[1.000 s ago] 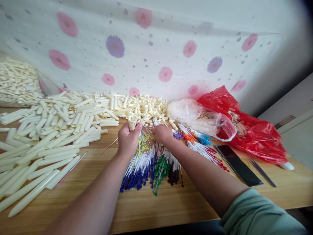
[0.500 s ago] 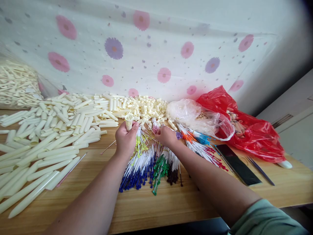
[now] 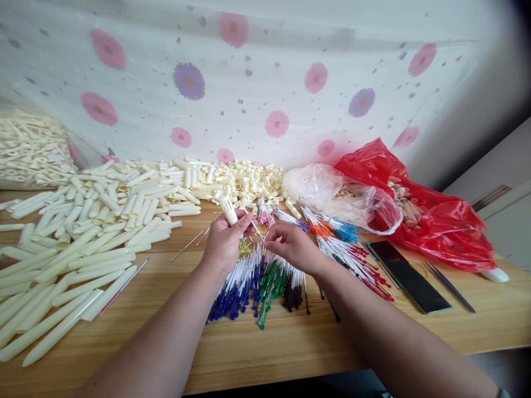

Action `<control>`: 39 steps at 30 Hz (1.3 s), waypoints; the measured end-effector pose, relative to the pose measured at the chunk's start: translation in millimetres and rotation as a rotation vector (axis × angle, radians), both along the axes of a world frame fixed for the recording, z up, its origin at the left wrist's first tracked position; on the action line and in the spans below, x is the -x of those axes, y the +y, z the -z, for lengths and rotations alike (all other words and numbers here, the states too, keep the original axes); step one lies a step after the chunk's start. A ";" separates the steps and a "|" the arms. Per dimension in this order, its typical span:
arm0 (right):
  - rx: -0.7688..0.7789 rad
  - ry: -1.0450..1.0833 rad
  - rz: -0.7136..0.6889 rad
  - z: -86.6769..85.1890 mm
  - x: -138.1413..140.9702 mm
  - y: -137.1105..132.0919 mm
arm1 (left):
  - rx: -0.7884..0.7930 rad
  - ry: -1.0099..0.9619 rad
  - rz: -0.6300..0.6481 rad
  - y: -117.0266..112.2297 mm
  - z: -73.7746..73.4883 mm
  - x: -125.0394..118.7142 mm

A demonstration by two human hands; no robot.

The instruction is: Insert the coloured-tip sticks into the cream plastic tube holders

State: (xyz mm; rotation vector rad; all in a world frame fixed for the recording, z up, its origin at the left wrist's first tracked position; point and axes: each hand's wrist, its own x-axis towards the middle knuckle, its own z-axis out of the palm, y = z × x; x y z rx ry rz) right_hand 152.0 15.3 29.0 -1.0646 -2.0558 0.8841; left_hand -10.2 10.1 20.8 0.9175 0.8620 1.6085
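My left hand (image 3: 224, 241) is closed around a cream pen barrel (image 3: 228, 209) with a slotted collar, its open end tilted up and left. My right hand (image 3: 294, 247) is right beside it, thumb and fingertips pinched on a thin white pen refill (image 3: 258, 228) that leans between the two hands. Below the hands lie fanned refills with blue ends (image 3: 236, 296), green ends (image 3: 271, 287) and dark ends (image 3: 293, 290). Pink-ended refills (image 3: 265, 215) stand just behind the hands. Yellow-green ones (image 3: 244, 247) are partly hidden by my left hand.
Cream pen caps or tubes (image 3: 103, 221) cover the left side, with slotted collars (image 3: 249, 179) heaped behind. To the right lie orange (image 3: 317, 224), light-blue (image 3: 342, 229) and red-ended refills (image 3: 360, 265), a black phone-like slab (image 3: 409, 276), a clear bag (image 3: 311, 185) and a red bag (image 3: 448, 221).
My right hand has drawn back from the pink-ended bundle toward me, now with a refill at its fingertips. The barrel in my left hand has tipped left, and both hands are closer together.
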 end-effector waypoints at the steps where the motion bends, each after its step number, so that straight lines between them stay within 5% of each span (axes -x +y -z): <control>1: 0.030 0.038 -0.006 2.3 0.0 -0.8 | 0.010 0.018 0.024 -1.0 0.8 -1.2; 6: 0.275 0.261 -0.104 11.4 -3.9 -2.1 | 0.067 0.099 0.160 -4.9 3.9 -5.9; 8: 0.262 0.330 -0.136 14.2 -7.4 -1.8 | 0.068 0.095 0.151 -6.0 3.5 -6.8; 14: -0.220 0.314 -0.017 18.6 -15.2 -3.8 | 0.122 0.028 0.166 -7.0 1.1 -6.6; 20: -0.757 0.182 -0.085 13.3 -15.2 -9.9 | 0.155 -0.023 0.169 -9.2 0.4 -11.5; 24: -0.961 0.099 -0.074 6.6 -17.4 -14.5 | 0.137 -0.019 0.240 -11.3 2.6 -12.1; 31: -0.860 0.491 0.268 -37.3 -46.6 -54.3 | -0.157 0.553 0.229 -10.3 3.9 -3.7; 35: -0.801 0.388 0.148 -60.4 -58.7 -77.3 | -0.288 0.745 0.300 -12.8 0.5 -4.5; 39: -0.748 0.183 -0.002 -65.9 -55.0 -83.2 | -0.362 0.823 0.339 -12.8 2.3 -6.1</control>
